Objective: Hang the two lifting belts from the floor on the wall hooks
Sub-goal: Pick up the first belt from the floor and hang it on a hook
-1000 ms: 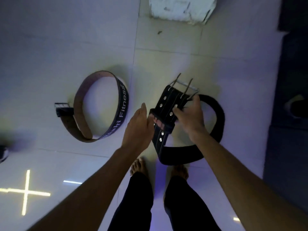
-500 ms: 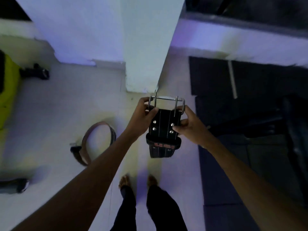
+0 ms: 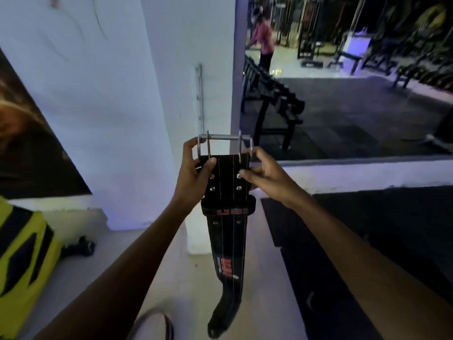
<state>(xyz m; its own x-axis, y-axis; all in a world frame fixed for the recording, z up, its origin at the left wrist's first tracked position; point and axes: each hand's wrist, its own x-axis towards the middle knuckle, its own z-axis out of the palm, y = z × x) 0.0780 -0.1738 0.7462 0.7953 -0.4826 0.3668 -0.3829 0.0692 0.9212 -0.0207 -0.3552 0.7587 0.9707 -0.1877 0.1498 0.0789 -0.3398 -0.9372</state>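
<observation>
Both hands clamp the buckle end of the black lifting belt, holding it upright in front of the white pillar. On one side, the left hand pinches the belt's edge, thumb laid across the front near the rivets and fingers curled behind, with its upper fingers against the corner of the metal buckle. On the other side, the right hand grips the opposite edge, thumb tip pressed by the upper right rivet and index finger reaching up to the buckle's frame. That buckle is a silver double-prong frame standing above the leather, its two prongs pointing upward. Below the hands the belt passes through a keeper loop with red lettering, then hangs straight down, a red and white label on its face, and its narrow tail curls to the left just above the pale floor. A thin metal rail runs vertically on the pillar above the buckle; whether it carries hooks cannot be made out. At the bottom edge, beside the left forearm, a curved piece of the second belt lies on the floor. Dark rubber matting covers the ground to the right, and a yellow and black object sits at far left.
</observation>
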